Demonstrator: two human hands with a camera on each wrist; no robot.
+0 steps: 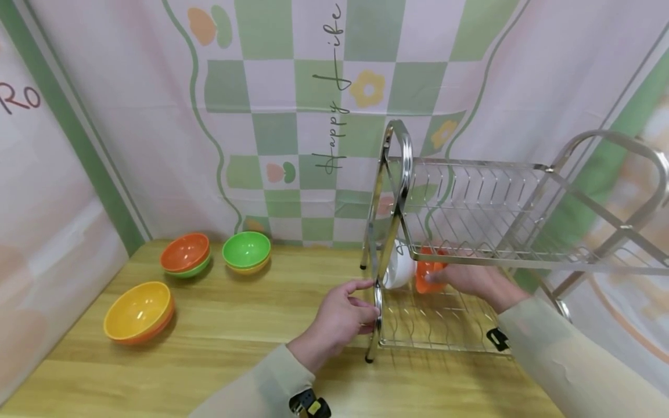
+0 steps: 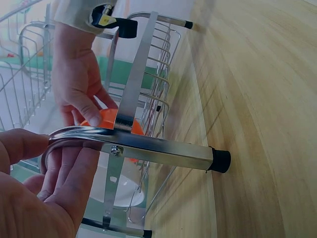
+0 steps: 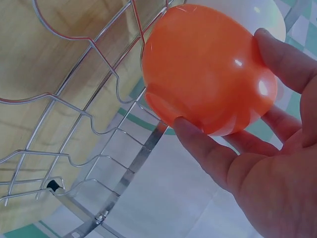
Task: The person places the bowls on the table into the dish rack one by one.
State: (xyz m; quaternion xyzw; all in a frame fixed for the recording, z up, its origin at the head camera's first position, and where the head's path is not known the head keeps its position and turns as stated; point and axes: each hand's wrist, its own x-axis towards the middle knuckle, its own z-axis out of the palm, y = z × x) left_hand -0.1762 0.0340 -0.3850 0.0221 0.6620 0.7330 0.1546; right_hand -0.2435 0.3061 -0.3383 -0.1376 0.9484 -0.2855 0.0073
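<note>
A two-tier metal dish rack [image 1: 405, 168] stands on the right of the table. My left hand [image 1: 337, 316] grips its near-left upright, thumb on one side and fingers round the other. On the lower tier, my right hand [image 1: 473, 281] holds an orange bowl [image 3: 208, 69] tipped on its side, thumb and fingers spread about its edge and outside. Just left of it a white bowl [image 1: 398, 270] stands on edge in the rack, partly covered by the orange one in the right wrist view. The upper tier's front rail hides part of both bowls in the head view.
On the wooden table [image 1: 225, 348] at left are stacked bowls: an orange bowl [image 1: 185, 252] over a green one, a green bowl [image 1: 247, 249] over a yellow one, and a yellow bowl [image 1: 138, 310] over an orange one. A printed curtain [image 1: 272, 87] hangs behind.
</note>
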